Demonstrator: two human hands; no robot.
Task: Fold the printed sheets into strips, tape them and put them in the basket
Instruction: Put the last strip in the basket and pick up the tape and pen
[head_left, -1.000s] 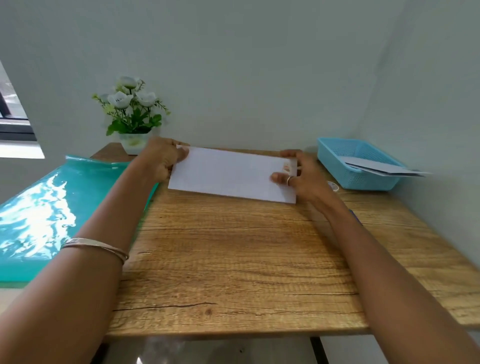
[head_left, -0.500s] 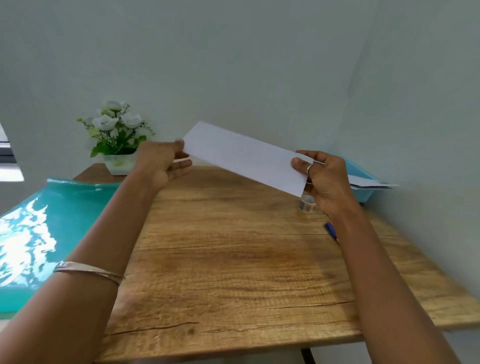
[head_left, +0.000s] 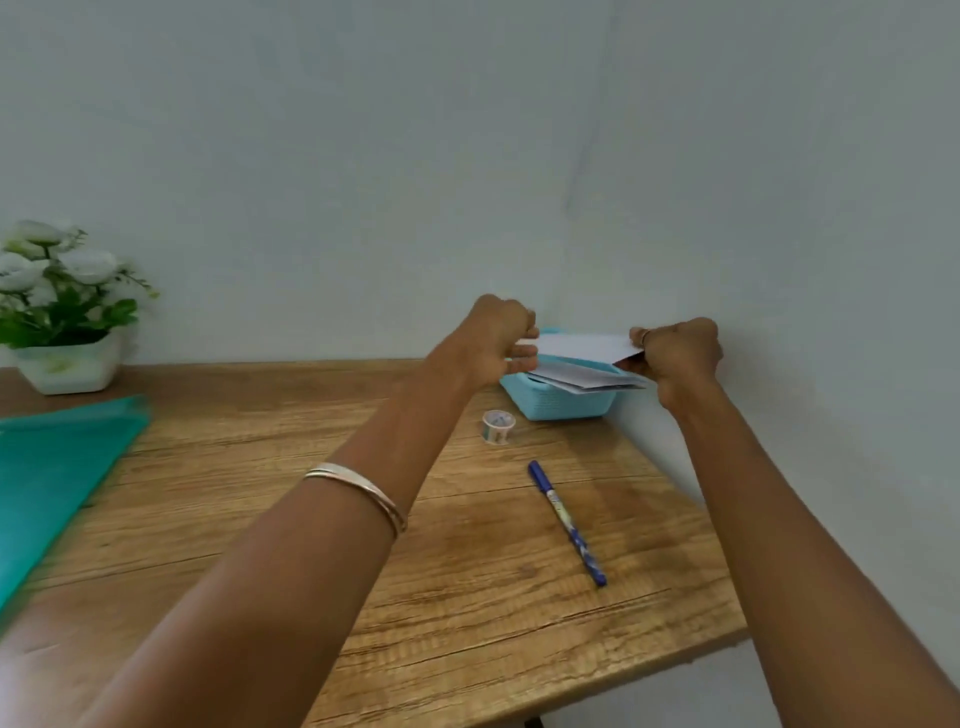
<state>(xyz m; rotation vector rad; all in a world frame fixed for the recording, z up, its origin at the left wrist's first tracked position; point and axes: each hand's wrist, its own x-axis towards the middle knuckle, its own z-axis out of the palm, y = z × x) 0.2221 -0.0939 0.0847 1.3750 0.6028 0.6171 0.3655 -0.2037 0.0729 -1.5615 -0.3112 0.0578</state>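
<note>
A white folded paper strip (head_left: 582, 345) hangs level just above the light blue basket (head_left: 558, 405) at the table's far right corner. My left hand (head_left: 493, 338) pinches its left end and my right hand (head_left: 675, 353) pinches its right end. Other folded strips (head_left: 587, 379) lie in the basket and stick out over its right rim. A small roll of clear tape (head_left: 498, 426) stands on the wooden table just in front of the basket's left side.
A blue pen (head_left: 566, 522) lies on the wooden table (head_left: 467, 597) in front of the tape. A teal plastic folder (head_left: 47, 483) covers the table's left part. A white pot of white flowers (head_left: 57, 312) stands at the back left. Walls close in behind and to the right.
Both hands lifted the folded strip off the table's middle and carried it right, to just over the basket. The view swung right with them.
</note>
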